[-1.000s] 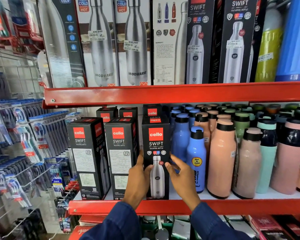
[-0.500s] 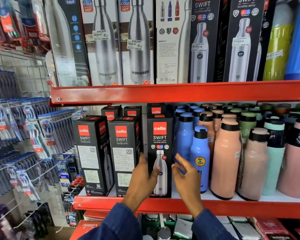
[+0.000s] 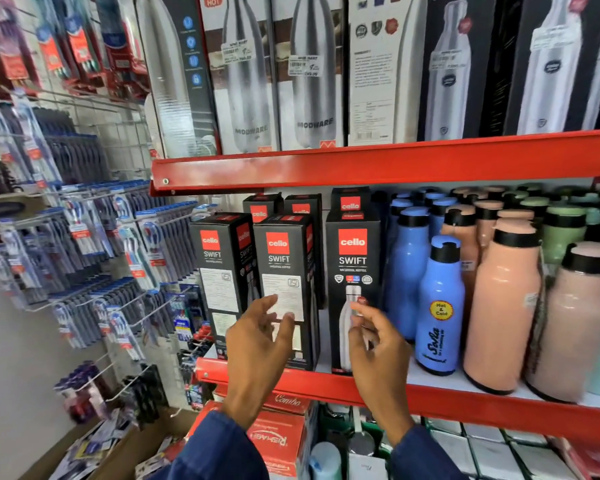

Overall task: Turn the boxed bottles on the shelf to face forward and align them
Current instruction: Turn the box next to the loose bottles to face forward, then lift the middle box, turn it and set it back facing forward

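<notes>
Both hands are now coming off the right-hand boxed bottle (image 3: pixel 353 289), which they were gripping a moment ago, and are shifting leftward along the red shelf (image 3: pixel 465 400). That box is standing upright at the shelf's near edge with its picture side facing forward, just left of a blue bottle (image 3: pixel 440 306). The left hand (image 3: pixel 257 344) is hovering with fingers spread and holding nothing, directly in front of the middle boxed bottle (image 3: pixel 284 282), whose printed text panel, not its picture face, is turned toward the aisle; whether fingertips are touching the carton cannot be told through the motion blur. The right hand (image 3: pixel 378 344) is loosely curled, also empty, hanging in front of the lower part of the right-hand box. A third carton, the left boxed bottle (image 3: pixel 222 278), is standing beside the middle one and is likewise showing its text side. All three are tall, narrow, matte black cardboard cartons with sharp corners and a red logo square, their long axes vertical. Judging by position, the left hand is nearer the middle box, which lies just beyond and slightly above it, so the coming turn would likely be a rotation about that upright axis. Smooth peach bottles (image 3: pixel 503 306) are crowding the shelf further right.
</notes>
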### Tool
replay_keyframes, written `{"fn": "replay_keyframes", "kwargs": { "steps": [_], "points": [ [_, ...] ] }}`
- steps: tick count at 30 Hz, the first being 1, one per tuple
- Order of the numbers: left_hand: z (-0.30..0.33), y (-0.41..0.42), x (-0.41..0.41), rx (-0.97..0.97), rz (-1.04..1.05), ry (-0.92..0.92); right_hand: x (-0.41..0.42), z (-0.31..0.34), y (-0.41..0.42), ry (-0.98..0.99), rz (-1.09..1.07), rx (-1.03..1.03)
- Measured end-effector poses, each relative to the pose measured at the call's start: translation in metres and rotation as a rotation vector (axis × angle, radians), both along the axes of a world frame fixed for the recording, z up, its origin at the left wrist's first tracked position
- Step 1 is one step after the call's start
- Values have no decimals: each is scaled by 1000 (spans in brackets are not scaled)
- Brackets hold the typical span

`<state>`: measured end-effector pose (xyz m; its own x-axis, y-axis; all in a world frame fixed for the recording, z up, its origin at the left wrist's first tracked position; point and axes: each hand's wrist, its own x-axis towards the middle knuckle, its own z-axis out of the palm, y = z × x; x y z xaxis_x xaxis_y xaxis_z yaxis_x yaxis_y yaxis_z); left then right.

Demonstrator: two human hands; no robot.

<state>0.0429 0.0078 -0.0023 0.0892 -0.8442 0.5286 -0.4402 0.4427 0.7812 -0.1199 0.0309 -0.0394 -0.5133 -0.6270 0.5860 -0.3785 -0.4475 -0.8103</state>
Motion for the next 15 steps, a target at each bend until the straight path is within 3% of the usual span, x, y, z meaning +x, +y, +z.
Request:
{"fn": "replay_keyframes", "kwargs": {
  "steps": [6, 9, 15],
  "points": [
    [-16, -28, 27, 81, -63, -97, 45, 0, -15, 89, 135, 225],
    [-24, -51, 32, 91, -129, -136, 61, 8, -23, 129, 106, 288],
    [-30, -80, 36, 57, -355, -43, 87, 13, -42, 85, -8, 290]
  ]
}}
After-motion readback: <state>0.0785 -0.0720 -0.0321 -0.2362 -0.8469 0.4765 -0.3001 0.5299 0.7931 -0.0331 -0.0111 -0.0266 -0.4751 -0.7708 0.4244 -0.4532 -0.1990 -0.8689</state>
